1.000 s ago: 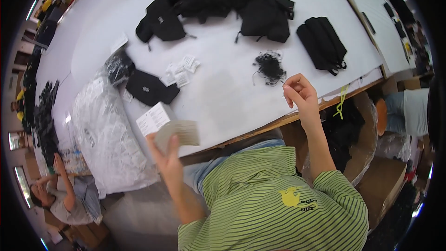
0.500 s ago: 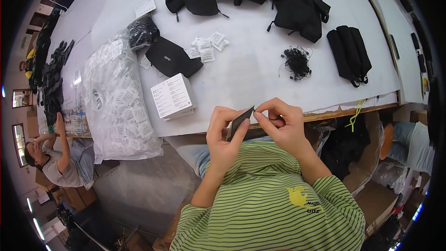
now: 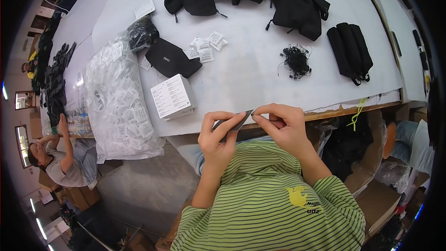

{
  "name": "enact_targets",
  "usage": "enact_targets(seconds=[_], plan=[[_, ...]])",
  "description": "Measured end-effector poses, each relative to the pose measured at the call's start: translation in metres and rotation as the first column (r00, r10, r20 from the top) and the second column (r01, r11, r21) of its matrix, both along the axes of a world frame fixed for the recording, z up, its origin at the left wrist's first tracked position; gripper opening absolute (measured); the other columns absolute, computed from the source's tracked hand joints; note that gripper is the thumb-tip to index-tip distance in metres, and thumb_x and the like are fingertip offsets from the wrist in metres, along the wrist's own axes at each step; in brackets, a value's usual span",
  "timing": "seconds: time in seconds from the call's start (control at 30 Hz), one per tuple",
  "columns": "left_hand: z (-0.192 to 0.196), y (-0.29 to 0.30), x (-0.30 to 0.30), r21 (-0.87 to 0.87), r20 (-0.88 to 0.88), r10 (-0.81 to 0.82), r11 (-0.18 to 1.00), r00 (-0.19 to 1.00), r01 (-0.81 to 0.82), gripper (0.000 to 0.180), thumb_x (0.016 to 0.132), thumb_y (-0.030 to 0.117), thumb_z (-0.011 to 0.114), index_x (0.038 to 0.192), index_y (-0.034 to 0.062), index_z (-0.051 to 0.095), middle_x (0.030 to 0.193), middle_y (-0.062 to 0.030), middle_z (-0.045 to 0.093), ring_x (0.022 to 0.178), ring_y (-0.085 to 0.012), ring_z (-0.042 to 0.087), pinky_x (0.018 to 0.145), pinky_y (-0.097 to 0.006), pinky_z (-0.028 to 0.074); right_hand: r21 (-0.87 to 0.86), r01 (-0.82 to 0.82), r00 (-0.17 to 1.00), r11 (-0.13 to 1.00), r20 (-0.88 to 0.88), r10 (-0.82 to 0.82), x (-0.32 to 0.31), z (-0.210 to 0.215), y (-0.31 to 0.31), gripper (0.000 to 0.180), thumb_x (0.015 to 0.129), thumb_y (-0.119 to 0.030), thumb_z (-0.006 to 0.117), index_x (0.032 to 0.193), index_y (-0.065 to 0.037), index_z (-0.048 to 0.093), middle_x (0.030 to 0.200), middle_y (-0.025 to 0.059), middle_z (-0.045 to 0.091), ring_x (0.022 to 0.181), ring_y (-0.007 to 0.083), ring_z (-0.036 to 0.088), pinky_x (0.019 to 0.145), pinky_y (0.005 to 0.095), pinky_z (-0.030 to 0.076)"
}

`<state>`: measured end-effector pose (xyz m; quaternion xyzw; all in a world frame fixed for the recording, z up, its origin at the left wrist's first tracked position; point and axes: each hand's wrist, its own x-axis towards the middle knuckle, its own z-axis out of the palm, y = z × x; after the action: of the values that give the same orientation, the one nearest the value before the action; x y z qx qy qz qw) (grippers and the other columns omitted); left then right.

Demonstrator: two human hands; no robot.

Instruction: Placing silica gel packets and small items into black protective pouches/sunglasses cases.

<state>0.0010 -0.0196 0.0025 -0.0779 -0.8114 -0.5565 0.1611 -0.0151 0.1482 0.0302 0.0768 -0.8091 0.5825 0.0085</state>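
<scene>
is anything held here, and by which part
The left hand pinches a dark card by its flat faces; the right hand is at its upper corner, its hold unclear.

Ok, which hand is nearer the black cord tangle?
Right. In the picture, the right hand is below the black tangle; the left hand is farther, down-left of it.

Dk gry card (image 3: pixel 239 122) is tilted in L hand (image 3: pixel 216 135).

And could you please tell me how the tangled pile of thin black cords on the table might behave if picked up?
The black cord pile looks floppy, as its thin strands curl every way. It is probably light, being a loose heap. The strands seem interlaced, so lifting one may drag others along.
</scene>
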Motion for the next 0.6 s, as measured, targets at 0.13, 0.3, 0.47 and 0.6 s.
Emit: enact_targets(seconds=[0.13,0.3,0.47,0.6], plan=[[0.001,0.002,0.001,-0.083,-0.027,-0.001,0.997,1.0,-0.001,0.032,0.069,-0.012,0.07,0.096,0.0049,0.073,0.085,-0.0053,0.059,0.075,-0.0137,0.059,0.061,-0.023,0.048,0.002,0.036,0.999,0.999,0.021,-0.036,0.001,-0.002,0.001,0.007,0.079,-0.005,0.07,0.086,-0.005,0.068,0.056,0.0002,0.051,0.045,0.0057,0.034,0.043,0.0226,0.026],[0.008,0.007,0.001,-0.058,0.005,-0.036,0.998,0.999,0.036,0.028,0.071,-0.009,0.07,0.095,0.0041,0.073,0.085,-0.0057,0.06,0.076,-0.0138,0.059,0.061,-0.023,0.047,-0.084,0.084,0.99,0.993,0.124,-0.073,-0.001,-0.009,0.004,0.007,0.079,-0.007,0.071,0.086,-0.005,0.067,0.052,-0.0022,0.044,0.046,0.0037,0.033,0.043,0.0225,0.024],[-0.001,-0.009,-0.001,0.282,0.201,-0.353,0.914,0.914,0.292,0.017,0.087,-0.001,0.06,0.101,0.0011,0.069,0.089,-0.0049,0.062,0.069,-0.0104,0.058,0.063,-0.023,0.047,-0.225,-0.017,0.976,0.974,0.208,0.065,-0.004,-0.019,0.02,0.011,0.079,-0.011,0.073,0.087,-0.007,0.067,0.052,-0.0054,0.039,0.047,0.0037,0.03,0.044,0.0223,0.023],[-0.002,0.005,-0.008,0.519,0.42,-0.412,0.84,0.809,0.159,0.012,0.092,0.003,0.056,0.102,-0.0014,0.06,0.09,-0.0017,0.06,0.072,-0.0054,0.054,0.066,-0.019,0.044,-0.239,-0.106,0.95,0.965,0.263,0.169,-0.007,-0.02,0.023,0.011,0.079,-0.011,0.073,0.087,-0.008,0.067,0.052,-0.0052,0.039,0.048,0.0037,0.03,0.046,0.0222,0.024]])
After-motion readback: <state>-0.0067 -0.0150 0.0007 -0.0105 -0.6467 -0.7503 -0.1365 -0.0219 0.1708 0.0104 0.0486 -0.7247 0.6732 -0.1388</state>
